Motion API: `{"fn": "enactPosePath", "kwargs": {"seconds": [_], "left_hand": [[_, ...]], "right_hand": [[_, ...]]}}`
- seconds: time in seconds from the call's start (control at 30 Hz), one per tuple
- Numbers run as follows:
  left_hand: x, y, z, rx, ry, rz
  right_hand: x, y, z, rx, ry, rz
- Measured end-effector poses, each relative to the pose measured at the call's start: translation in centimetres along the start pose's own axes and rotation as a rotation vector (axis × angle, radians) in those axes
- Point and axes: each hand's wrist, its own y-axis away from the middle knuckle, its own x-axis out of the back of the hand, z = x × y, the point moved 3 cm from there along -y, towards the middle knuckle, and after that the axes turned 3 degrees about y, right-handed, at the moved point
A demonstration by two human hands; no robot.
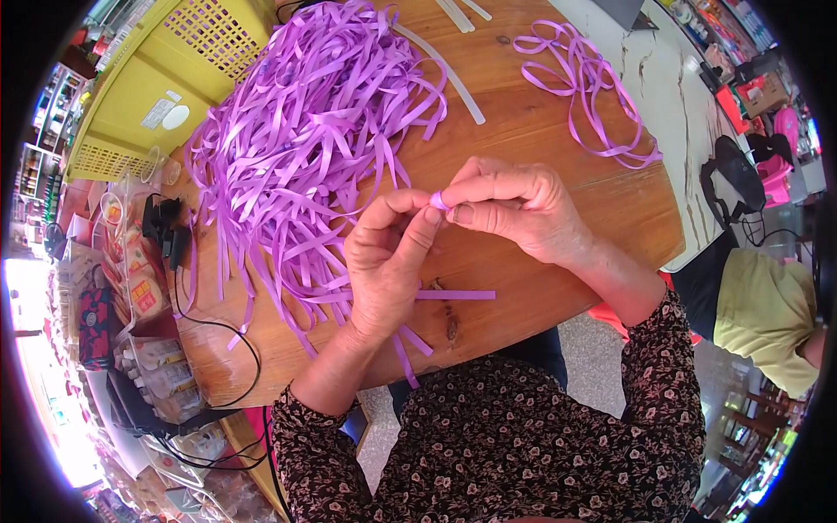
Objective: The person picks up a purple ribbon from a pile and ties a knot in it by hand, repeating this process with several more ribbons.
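Note:
Both my hands meet over the middle of the wooden table (523, 218). Between their fingertips is a short bit of purple ribbon (438, 201), folded or looped. My left hand (389, 253) pinches it from the left with thumb and index finger. From the right, my right hand (523, 209) pinches the same bit, thumb and index finger pressed together. Most of the held ribbon is hidden by the fingers. A big tangled heap of purple ribbons (323, 122) lies just beyond my left hand, and loose ends trail under it toward the table's near edge.
A yellow plastic basket (139, 113) stands tipped behind the heap. Several translucent strips (453, 83) lie at the far side. A separate bundle of purple ribbon (593, 87) rests at the far right. A black cable (255, 366) hangs along the left edge. Someone in a yellow top (758, 314) is at right.

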Motion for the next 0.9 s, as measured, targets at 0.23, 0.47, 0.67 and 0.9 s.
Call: {"fn": "enactPosePath", "kwargs": {"seconds": [0.23,0.47,0.67,0.9], "left_hand": [[0.6,0.1,-0.4,-0.102,-0.107,-0.034],[-0.1,0.1,-0.5,0.048,0.034,0.014],[0.0,0.1,-0.6,0.048,0.047,0.022],[0.1,0.3,-0.3,0.062,0.030,0.032]], "right_hand": [[-0.3,0.2,-1.1,0.199,0.471,0.067],[-0.2,0.3,-0.4,0.357,0.669,0.112],[-0.7,0.2,-0.6,0.354,0.731,0.119],[-0.7,0.0,-0.6,0.060,0.453,0.127]]}}
